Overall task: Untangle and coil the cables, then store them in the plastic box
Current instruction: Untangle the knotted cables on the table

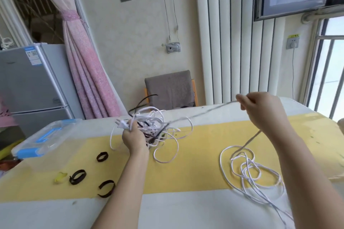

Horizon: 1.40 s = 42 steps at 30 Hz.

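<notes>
A tangle of white and black cables [156, 126] sits over the yellow mat [201, 163] at the table's middle. My left hand [134, 139] grips the tangle at its left side, where a white plug sticks out. My right hand [260, 109] is raised to the right and pinches a white cable [202, 112] that runs taut from the tangle. From this hand the cable drops to loose white loops [249, 169] lying on the mat at the right. A clear plastic box with a blue-clipped lid [46, 137] stands at the table's left edge, lid on.
Three black strap loops [102, 156] [77, 176] [107, 188] and a small yellow object [60, 177] lie on the mat at front left. A grey-cushioned chair [169, 89] stands behind the table, a fridge [31, 83] at far left.
</notes>
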Each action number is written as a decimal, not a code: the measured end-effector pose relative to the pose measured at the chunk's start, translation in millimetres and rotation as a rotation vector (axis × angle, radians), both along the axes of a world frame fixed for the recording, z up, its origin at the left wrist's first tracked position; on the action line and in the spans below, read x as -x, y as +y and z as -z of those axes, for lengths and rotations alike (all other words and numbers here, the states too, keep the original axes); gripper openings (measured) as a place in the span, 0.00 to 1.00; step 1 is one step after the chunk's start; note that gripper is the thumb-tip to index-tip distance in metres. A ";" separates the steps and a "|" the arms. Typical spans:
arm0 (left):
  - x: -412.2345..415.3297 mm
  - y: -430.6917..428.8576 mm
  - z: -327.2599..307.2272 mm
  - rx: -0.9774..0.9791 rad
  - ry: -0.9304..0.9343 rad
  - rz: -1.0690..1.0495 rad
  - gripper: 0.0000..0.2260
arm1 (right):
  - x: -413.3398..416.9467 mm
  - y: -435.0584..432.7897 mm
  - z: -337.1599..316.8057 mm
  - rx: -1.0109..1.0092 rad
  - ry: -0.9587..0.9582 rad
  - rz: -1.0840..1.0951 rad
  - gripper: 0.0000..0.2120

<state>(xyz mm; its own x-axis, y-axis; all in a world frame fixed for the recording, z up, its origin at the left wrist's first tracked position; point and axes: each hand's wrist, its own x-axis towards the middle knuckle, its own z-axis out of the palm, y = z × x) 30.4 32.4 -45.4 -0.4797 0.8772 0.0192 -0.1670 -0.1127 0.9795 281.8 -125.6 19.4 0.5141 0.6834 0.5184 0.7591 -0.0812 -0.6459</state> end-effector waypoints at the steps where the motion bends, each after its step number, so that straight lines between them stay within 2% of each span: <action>1: -3.4 -8.0 7.5 0.008 0.031 0.060 0.11 | -6.2 -2.2 1.6 0.145 -0.001 0.004 0.19; 4: -11.0 -29.6 29.5 0.026 0.113 0.228 0.13 | -7.6 -6.0 6.0 0.679 -0.054 -0.154 0.17; 5: -12.2 -35.0 35.9 0.041 0.144 0.262 0.13 | -1.5 -4.9 9.0 0.799 -0.081 -0.233 0.15; 8: -11.4 -43.1 41.7 0.084 0.320 0.319 0.16 | 29.2 1.5 12.5 0.800 -0.112 -0.442 0.06; 10: -9.9 -48.2 38.3 0.073 0.475 0.351 0.16 | 53.3 5.5 16.6 0.814 -0.107 -0.632 0.10; 12: -7.5 -56.3 33.6 0.050 0.608 0.387 0.15 | 75.4 10.2 24.9 0.926 -0.082 -0.813 0.13; 14: -2.8 -63.4 30.1 0.063 0.752 0.405 0.11 | 87.5 18.9 34.6 0.975 -0.127 -0.831 0.15; 17: 8.2 -69.9 21.2 0.148 1.009 0.470 0.06 | 90.5 32.6 46.9 0.937 -0.209 -0.675 0.15; 18: 10.7 -74.0 14.6 0.205 1.083 0.501 0.10 | 91.3 35.8 50.3 0.904 -0.183 -0.629 0.14; 20: 13.5 -83.9 -0.9 0.305 1.265 0.508 0.29 | 97.1 38.4 54.2 0.874 -0.173 -0.563 0.14; 21: 12.6 -89.6 -9.5 0.295 1.369 0.477 0.38 | 101.0 38.4 56.7 0.882 -0.185 -0.557 0.15; 22: 10.0 -95.9 -17.4 0.240 1.474 0.454 0.44 | 105.3 38.2 60.0 0.888 -0.190 -0.568 0.17; 24: 1.2 -106.3 -25.8 0.051 1.660 0.469 0.46 | 114.3 37.5 68.1 0.877 -0.152 -0.602 0.17; 26: -7.0 -107.8 -24.3 -0.112 1.837 0.570 0.43 | 120.9 39.3 76.7 0.821 -0.063 -0.636 0.12; 28: -10.9 -97.1 -20.1 -0.190 1.955 0.698 0.38 | 122.6 42.5 83.4 0.747 0.045 -0.635 0.07; 30: -9.6 -84.2 -22.1 -0.201 1.912 0.814 0.30 | 123.5 45.6 86.8 0.662 0.183 -0.603 0.07; 32: -8.3 -78.9 -30.3 -0.110 1.722 0.965 0.25 | 125.6 47.0 88.0 0.597 0.274 -0.576 0.06; 34: -11.1 -79.4 -37.6 -0.011 1.620 1.073 0.27 | 125.5 49.6 90.8 0.581 0.245 -0.592 0.07; 36: -14.0 -83.1 -40.3 0.020 1.717 1.065 0.33 | 123.2 50.6 94.7 0.548 0.281 -0.605 0.08; 39: -14.0 -82.6 -34.0 -0.017 1.971 1.011 0.44 | 115.7 48.9 95.7 0.474 0.406 -0.565 0.08; 42: -15.3 -82.6 -17.2 -0.060 1.962 0.984 0.50 | 107.3 51.7 93.6 0.404 0.405 -0.526 0.16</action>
<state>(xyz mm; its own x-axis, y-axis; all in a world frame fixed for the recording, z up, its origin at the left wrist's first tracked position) 45.7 -50.2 -28.2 0.6462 0.7401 -0.1859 0.7430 -0.6658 -0.0681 174.5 -73.9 -74.2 0.1664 0.9859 0.0177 0.4740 -0.0643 -0.8782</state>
